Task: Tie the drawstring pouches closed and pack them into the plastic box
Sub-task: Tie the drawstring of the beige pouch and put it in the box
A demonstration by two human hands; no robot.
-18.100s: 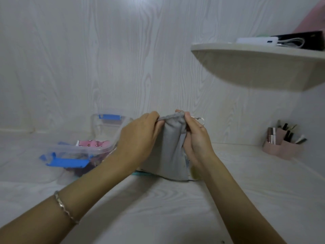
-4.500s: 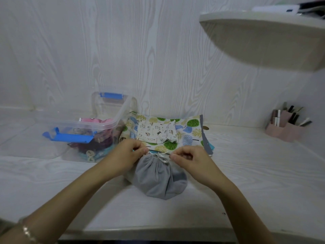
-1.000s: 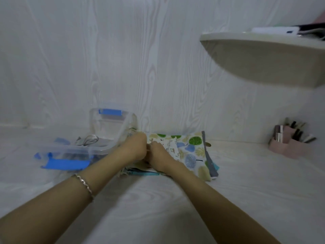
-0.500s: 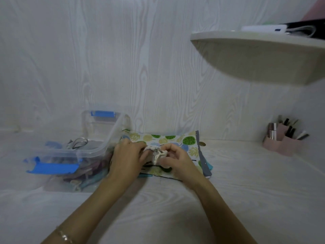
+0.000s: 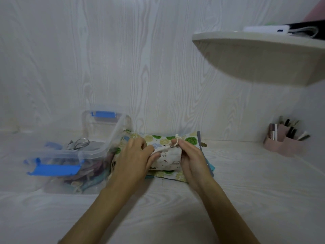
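Note:
A small cream pouch (image 5: 168, 160) printed with little animals lies on top of a larger tree-print pouch (image 5: 189, 139) in the middle of the desk. My left hand (image 5: 133, 157) pinches the gathered left end of its mouth. My right hand (image 5: 190, 156) pinches the pale drawstring (image 5: 176, 138) at the right end, its knotted tip standing up above my fingers. The clear plastic box (image 5: 98, 150) with blue clips sits to the left, holding a grey pouch (image 5: 95, 144) and several others beneath it.
A teal and a grey fabric edge (image 5: 210, 166) stick out under the tree-print pouch. A pink organiser (image 5: 284, 143) with pens stands at the right wall. A corner shelf (image 5: 255, 55) overhangs the upper right. The box lid (image 5: 103, 120) leans against the back wall.
The grey pouch was tied and now lies in the box. Both hands have picked the small cream pouch off the stack, and the right hand has drawn its string out to the right.

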